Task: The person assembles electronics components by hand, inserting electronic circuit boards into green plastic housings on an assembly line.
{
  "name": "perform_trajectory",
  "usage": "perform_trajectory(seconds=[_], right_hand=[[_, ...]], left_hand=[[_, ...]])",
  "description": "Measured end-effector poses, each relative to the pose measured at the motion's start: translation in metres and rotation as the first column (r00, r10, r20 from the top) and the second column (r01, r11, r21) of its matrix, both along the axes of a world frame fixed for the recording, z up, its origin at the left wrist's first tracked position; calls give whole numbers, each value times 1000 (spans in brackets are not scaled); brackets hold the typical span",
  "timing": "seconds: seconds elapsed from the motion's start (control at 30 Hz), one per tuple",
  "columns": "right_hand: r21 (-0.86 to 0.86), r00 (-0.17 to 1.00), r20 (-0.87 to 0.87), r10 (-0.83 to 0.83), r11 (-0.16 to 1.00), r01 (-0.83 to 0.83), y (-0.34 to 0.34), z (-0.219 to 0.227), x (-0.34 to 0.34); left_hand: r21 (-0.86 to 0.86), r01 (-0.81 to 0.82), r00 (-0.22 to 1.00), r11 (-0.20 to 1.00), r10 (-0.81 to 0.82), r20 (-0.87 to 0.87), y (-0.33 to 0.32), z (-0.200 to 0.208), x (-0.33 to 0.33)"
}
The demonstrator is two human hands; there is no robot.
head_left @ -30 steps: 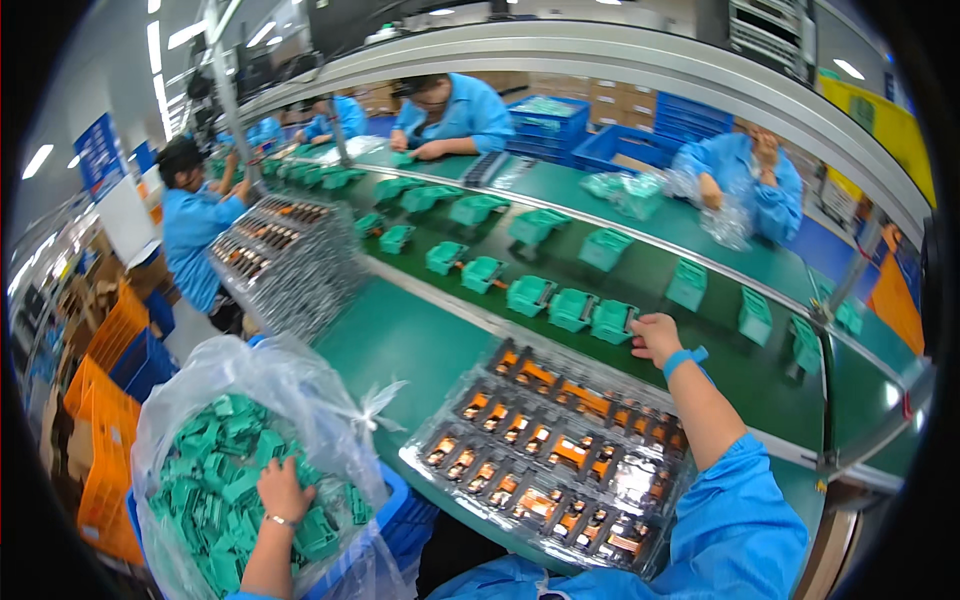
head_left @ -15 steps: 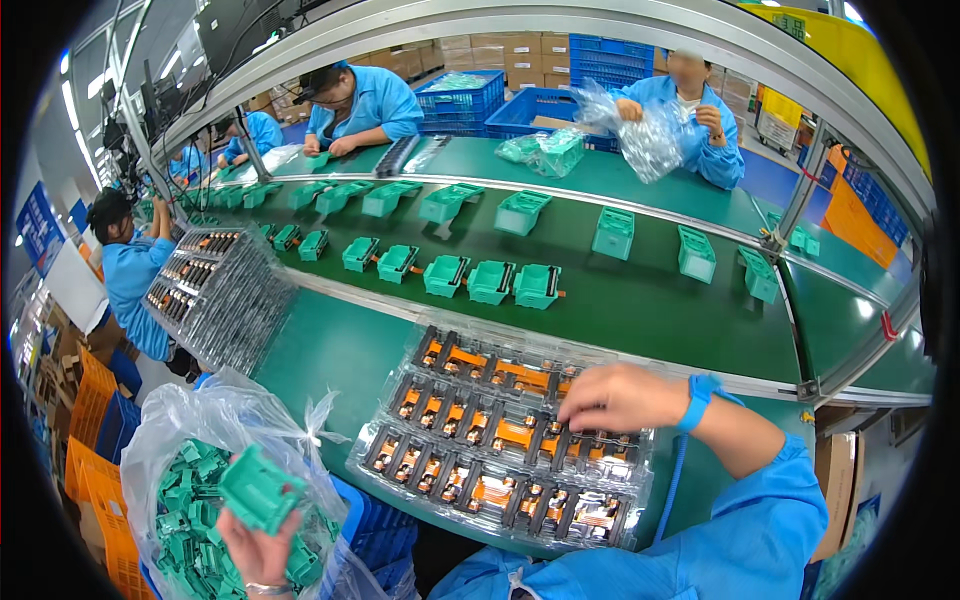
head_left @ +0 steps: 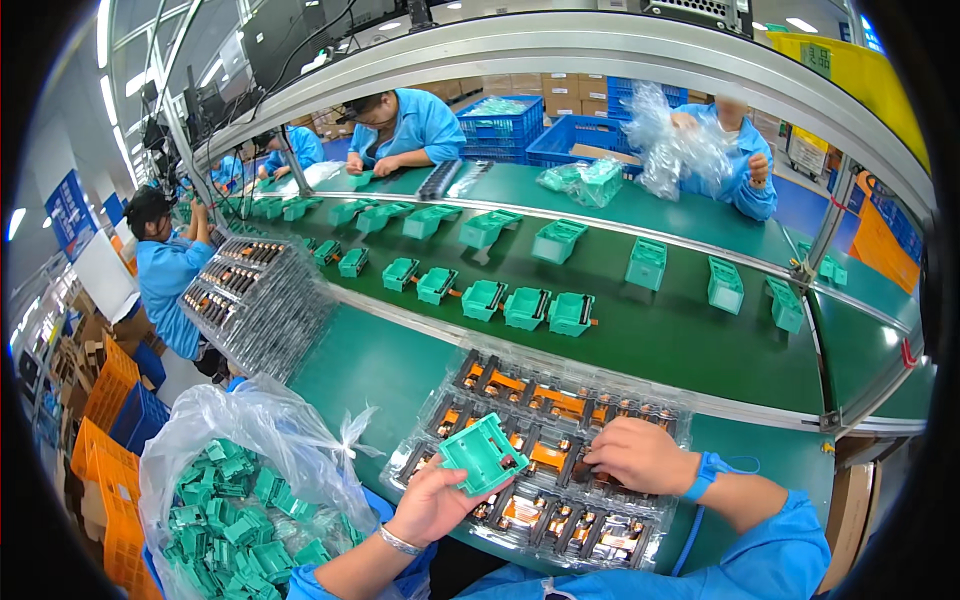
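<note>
My left hand grips a green plastic housing, its open hollow side turned up, above the left part of a clear plastic tray. Rows of small black, orange and copper-coloured parts fill the tray's pockets. Over the tray's right side, my right hand has its fingers drawn together and reaching down among these parts; whatever is between the fingertips is hidden. A blue band circles my right wrist. At the lower left, a clear plastic bag contains many loose green housings.
Beyond the tray, a green conveyor belt carries two rows of green housings. A tall stack of filled clear trays stands at left. A metal frame spans overhead. Co-workers in blue sit across the belt; one handles clear plastic film.
My left hand has brought the green housing from above the bag rightward over the tray. My right hand stays at the tray, fingers lower among the parts. The whole view has shifted.
</note>
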State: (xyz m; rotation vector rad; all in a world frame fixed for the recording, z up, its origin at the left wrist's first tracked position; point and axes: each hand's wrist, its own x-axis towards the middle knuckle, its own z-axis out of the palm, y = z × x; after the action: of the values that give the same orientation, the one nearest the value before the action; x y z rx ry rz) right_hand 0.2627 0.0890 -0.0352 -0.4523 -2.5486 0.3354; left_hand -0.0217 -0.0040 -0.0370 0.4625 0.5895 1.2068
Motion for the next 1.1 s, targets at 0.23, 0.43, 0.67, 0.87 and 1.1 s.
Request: perform_trajectory(seconds=[0.23, 0.43, 0.67, 0.87, 1.1], right_hand=[[-850, 853, -357, -380, 510, -128, -26, 50, -45], [-736, 901, -242, -359, 674, 70, -23, 43, -71], [-603, 903, -242, -356, 784, 148, -20, 31, -76], [-609, 933, -151, -326, 775, 172, -13, 22, -75], [-840, 940, -129, -316, 538, 66, -5, 9, -72]], left_hand=[[70, -119, 992, 990, 122, -42, 0, -15, 1], [159, -193, 938, 968, 230, -260, -5, -14, 7], [192, -153, 868, 969, 225, -443, -8, -15, 8], [191, -144, 868, 971, 217, -447, -10, -10, 11], [166, -133, 887, 977, 192, -419, -11, -13, 10]])
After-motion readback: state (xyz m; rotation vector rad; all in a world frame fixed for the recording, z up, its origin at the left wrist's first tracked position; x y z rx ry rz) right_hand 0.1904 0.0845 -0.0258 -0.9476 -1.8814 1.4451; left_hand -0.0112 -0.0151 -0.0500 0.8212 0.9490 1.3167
